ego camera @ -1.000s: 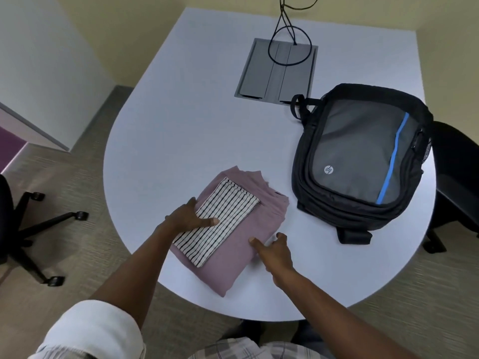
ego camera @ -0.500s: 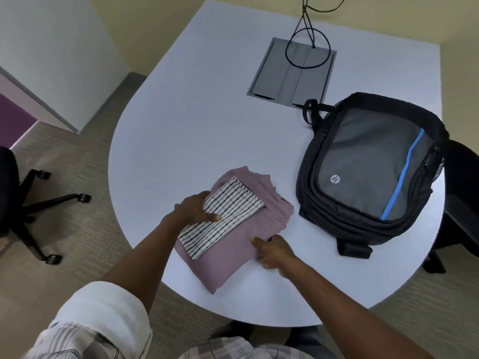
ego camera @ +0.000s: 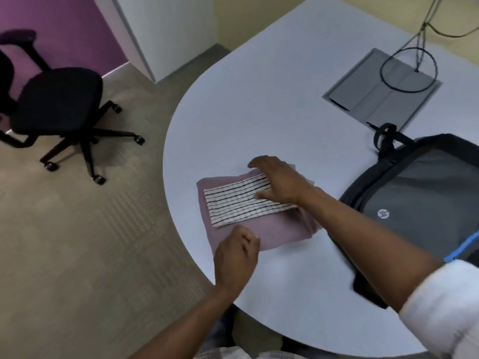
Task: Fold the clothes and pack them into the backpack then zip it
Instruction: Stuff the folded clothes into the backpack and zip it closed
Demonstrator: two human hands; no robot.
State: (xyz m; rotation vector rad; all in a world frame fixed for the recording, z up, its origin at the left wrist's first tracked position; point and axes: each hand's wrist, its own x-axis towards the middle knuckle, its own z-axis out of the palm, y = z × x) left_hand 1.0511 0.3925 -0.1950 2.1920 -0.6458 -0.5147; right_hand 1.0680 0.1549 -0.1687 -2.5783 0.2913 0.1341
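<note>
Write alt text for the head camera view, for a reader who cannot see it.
Two bare hands work on a folded striped cloth stacked on a folded mauve garment at a round white table's edge: the right hand rests on the stack, the left hand curls at its near edge. A black and grey backpack lies to the right.

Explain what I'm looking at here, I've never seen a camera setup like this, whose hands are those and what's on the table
There is no machine here. A person wears a camera on the head, so this one picture looks down at their own arms. On the rounded white table lies a folded mauve garment with a folded striped cloth on top. The right hand rests on the far end of the stack; the left hand touches its near edge, fingers curled. Neither is plainly gripping. A black and grey backpack lies to the right.
</note>
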